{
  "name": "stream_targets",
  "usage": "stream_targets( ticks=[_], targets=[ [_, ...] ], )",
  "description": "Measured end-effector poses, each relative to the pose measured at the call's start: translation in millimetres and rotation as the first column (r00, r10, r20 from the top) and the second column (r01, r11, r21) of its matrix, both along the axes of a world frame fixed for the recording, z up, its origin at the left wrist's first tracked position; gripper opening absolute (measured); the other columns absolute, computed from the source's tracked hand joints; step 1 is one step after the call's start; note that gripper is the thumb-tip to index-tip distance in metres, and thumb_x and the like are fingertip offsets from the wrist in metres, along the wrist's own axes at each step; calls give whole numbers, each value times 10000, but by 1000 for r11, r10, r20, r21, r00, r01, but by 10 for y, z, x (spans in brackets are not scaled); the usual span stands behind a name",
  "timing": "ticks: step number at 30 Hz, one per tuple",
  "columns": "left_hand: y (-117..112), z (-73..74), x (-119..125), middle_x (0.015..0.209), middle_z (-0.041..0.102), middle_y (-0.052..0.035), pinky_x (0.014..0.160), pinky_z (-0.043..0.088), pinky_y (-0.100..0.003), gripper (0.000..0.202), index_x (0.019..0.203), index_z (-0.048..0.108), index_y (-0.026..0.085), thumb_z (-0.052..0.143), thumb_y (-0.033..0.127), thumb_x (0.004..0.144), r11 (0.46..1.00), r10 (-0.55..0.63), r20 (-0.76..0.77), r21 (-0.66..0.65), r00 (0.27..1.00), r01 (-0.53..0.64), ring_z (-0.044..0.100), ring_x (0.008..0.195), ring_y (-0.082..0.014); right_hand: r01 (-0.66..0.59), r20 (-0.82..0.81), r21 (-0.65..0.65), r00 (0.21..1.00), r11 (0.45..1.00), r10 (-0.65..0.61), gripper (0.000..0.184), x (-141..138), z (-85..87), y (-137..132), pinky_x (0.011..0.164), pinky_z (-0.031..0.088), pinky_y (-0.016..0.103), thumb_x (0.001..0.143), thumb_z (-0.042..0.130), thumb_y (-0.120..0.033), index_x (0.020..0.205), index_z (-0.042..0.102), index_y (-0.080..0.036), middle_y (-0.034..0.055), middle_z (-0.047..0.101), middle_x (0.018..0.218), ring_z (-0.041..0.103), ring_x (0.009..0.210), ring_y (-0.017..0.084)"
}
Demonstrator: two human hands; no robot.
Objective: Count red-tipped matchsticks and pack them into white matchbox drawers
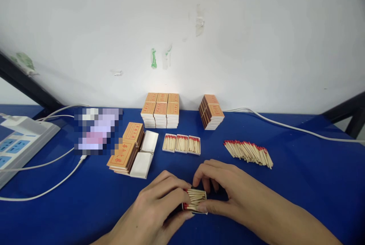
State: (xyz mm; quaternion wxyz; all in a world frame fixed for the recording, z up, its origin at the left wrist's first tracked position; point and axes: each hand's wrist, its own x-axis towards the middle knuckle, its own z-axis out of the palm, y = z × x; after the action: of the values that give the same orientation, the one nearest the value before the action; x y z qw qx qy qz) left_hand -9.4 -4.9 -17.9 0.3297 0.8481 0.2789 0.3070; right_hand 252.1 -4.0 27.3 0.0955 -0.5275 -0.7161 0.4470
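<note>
A small matchbox tray (206,195) sits low in the middle of the view, filled with red-headed matches (196,196). My left hand (155,203) grips its left end, with fingers over the match heads and the thumb at the near side. At the tray's right end is my right hand (228,186), its thumb pressed on the near corner and its fingers curled by the far side. Beyond my hands, three filled matchbox trays (181,151) stand in a row. A pile of loose matches (248,153) lies to the right, heads pointing away.
Orange matchboxes stand stacked in a wide block (160,110) and a narrower block (211,112) near the wall (242,47). More matchboxes (125,153) lie at left beside white card pieces (141,165). A power strip (28,146), blurred phone-like object (98,129) and white cables (285,125) lie on the blue table (85,218).
</note>
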Motion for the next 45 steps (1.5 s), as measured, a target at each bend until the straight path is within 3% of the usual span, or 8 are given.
stream_targets(
  ticks=[8, 16, 20, 24, 30, 39, 45],
  targets=[
    [-8, -1, 2, 1252, 782, -25, 929, 646, -308, 285, 1230, 710, 260, 778, 46, 1054, 1000, -22, 9, -15, 1000, 22, 726, 1076, -194, -51, 76, 75, 996, 996, 45, 174, -7, -33, -10, 810, 464, 343, 997, 875, -339, 1072, 724, -297, -33, 709, 1051, 662, 947, 197],
    [-37, 22, 16, 1136, 776, 4, 890, 614, -293, 205, 1179, 659, 261, 715, 82, 1098, 998, 35, -5, -59, 999, -35, 719, 1004, -178, -25, 44, 81, 999, 996, 21, 154, -9, 16, -5, 837, 488, 336, 1099, 769, -454, 1074, 740, -305, -34, 739, 1068, 678, 967, 189],
    [-38, 9, 12, 1085, 756, 27, 829, 583, -259, 230, 1149, 665, 272, 682, 58, 1069, 986, 104, -44, -127, 994, -109, 714, 944, -150, -10, 32, 93, 999, 996, 7, 145, -44, -22, -4, 790, 476, 324, 1114, 750, -409, 1035, 746, -287, -31, 727, 1014, 667, 903, 175],
    [-29, 28, 18, 1097, 756, 35, 840, 577, -257, 229, 1159, 671, 282, 694, 78, 1058, 985, 97, -47, -141, 994, -103, 710, 957, -144, 8, 22, 102, 1000, 995, -10, 150, -75, -28, -13, 766, 472, 318, 1106, 763, -372, 997, 743, -271, -26, 725, 988, 662, 877, 172],
    [-38, -1, 9, 1210, 726, 37, 902, 593, -256, 563, 1292, 639, 319, 921, 80, 867, 989, 73, -54, -125, 996, -79, 728, 1052, -163, 23, 33, 129, 999, 991, -27, 134, -105, -24, -9, 761, 477, 318, 1085, 776, -322, 976, 723, -264, -22, 727, 984, 670, 870, 174],
    [-49, -29, -25, 1193, 714, 57, 938, 608, -215, 555, 1363, 620, 385, 786, 16, 982, 979, 94, -27, -179, 995, -97, 740, 1023, -130, 45, 89, 125, 994, 991, -57, 211, -153, -81, -35, 694, 424, 322, 1091, 770, -398, 941, 696, -270, -22, 714, 929, 636, 808, 178],
    [-39, 12, -4, 1359, 702, 38, 1042, 614, -231, 590, 1440, 584, 404, 695, 7, 1018, 978, 106, -28, -180, 994, -109, 754, 1147, -128, 56, 89, 128, 994, 990, -67, 284, -100, -117, -21, 692, 416, 328, 1142, 690, -444, 923, 664, -265, -22, 714, 910, 626, 781, 173]
  ],
)
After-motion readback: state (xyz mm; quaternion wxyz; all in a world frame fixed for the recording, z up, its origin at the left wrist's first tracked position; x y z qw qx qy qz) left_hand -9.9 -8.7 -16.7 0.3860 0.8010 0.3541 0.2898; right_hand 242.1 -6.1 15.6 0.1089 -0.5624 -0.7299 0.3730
